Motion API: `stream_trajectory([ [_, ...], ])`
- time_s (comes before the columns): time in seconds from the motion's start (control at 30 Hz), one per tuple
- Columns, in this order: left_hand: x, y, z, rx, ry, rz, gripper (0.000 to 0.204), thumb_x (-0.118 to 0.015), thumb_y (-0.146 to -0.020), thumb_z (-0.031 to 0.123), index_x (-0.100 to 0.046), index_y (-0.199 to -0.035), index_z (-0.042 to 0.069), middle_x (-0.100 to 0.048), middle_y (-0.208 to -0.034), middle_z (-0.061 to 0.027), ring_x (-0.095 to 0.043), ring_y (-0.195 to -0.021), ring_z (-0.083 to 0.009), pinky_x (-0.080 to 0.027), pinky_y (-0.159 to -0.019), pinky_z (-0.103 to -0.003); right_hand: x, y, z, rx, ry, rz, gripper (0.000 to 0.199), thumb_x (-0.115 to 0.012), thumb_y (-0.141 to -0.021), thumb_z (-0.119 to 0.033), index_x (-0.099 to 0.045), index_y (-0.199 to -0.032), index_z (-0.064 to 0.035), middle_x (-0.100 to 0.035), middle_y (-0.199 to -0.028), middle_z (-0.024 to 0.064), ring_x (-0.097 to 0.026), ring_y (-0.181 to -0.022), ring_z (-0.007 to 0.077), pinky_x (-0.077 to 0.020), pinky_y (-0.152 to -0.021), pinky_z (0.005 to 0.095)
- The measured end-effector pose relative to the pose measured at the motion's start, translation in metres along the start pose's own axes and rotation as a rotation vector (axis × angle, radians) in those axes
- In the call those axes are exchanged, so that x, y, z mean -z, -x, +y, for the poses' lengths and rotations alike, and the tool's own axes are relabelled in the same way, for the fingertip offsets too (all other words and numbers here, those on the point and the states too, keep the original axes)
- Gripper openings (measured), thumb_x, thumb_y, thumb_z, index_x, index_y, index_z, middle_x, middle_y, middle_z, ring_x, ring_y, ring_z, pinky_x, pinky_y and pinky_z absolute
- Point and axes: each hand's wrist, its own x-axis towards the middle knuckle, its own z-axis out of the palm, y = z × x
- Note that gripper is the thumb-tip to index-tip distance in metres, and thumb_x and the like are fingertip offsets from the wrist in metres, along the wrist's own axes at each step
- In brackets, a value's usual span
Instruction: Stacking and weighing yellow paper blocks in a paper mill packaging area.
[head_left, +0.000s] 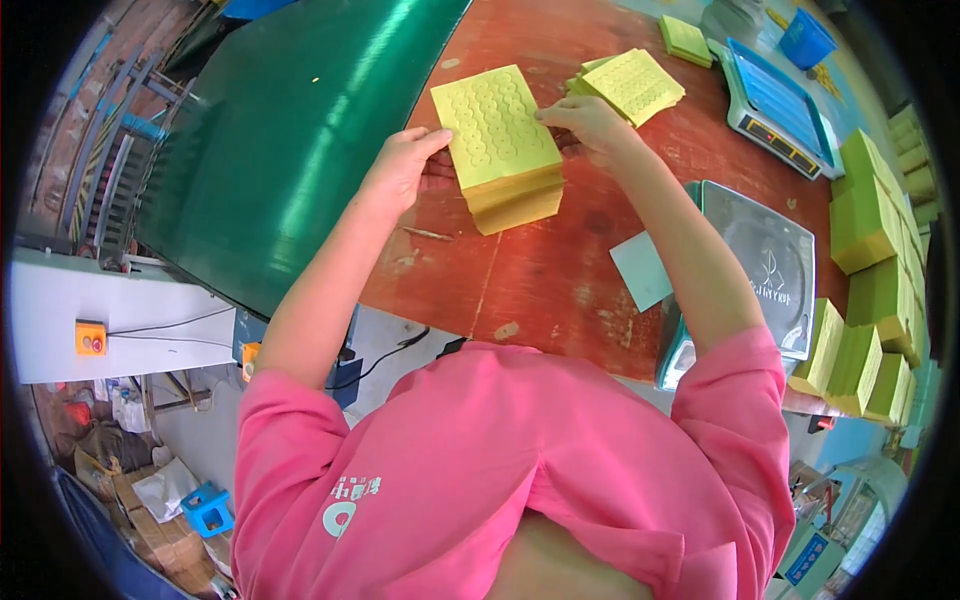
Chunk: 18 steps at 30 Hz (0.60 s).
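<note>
A tall stack of yellow paper sheets [500, 130], its top sheet pressed with rows of coin-like circles, stands on the red-brown worktable [430, 275]. My left hand [405, 165] grips its left side, with the thumb on the edge of the top sheet. From the right, my right hand [592, 124] grips the opposite side, thumb at the upper edge. The fingers below both thumbs are partly hidden. Just beyond my right hand lies a looser pile of similar yellow sheets [632, 84], with its layers out of line.
Left of the table runs a green conveyor belt [270, 130]. A blue-trayed weighing scale [780, 105] and a second scale under a clear cover [765, 255] stand at right. Beside them rise yellow paper stacks [865, 220]. A pale card [642, 270] lies near my right forearm.
</note>
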Motion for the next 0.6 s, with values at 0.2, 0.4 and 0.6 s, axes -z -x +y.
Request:
stream_trajectory([
  [0.2,-0.002,0.003,0.003,0.004,-0.014,0.017,0.022,-0.061,-0.093,0.026,-0.060,-0.097,0.005,-0.068,-0.085,-0.0093,-0.067,-0.071,-0.0189,-0.055,-0.062,-0.033,-0.001,-0.002,0.004,0.035,0.004,0.020,0.017,-0.072,-0.084,-0.019,-0.068,-0.089,-0.0026,-0.067,-0.079,0.0060,-0.062,-0.065,0.0133,-0.0470,-0.057,0.0251],
  [0.4,-0.007,-0.005,0.002,-0.028,-0.024,0.075,0.019,-0.064,-0.091,0.024,-0.060,-0.091,0.005,-0.066,-0.081,-0.0070,-0.065,-0.068,-0.0175,-0.054,-0.060,-0.031,-0.005,-0.006,0.016,0.123,-0.061,0.106,0.018,-0.072,-0.083,-0.017,-0.068,-0.090,-0.0008,-0.068,-0.079,0.0067,-0.061,-0.065,0.0132,-0.0464,-0.056,0.0258],
  [0.6,0.011,-0.005,-0.006,-0.051,-0.033,0.112,0.027,-0.066,-0.091,0.028,-0.058,-0.097,0.004,-0.065,-0.086,-0.0068,-0.063,-0.071,-0.0162,-0.052,-0.060,-0.031,-0.030,0.021,0.056,0.276,-0.423,0.387,0.018,-0.061,-0.091,-0.018,-0.065,-0.095,-0.0009,-0.065,-0.082,0.0056,-0.059,-0.070,0.0130,-0.0469,-0.063,0.0275],
])
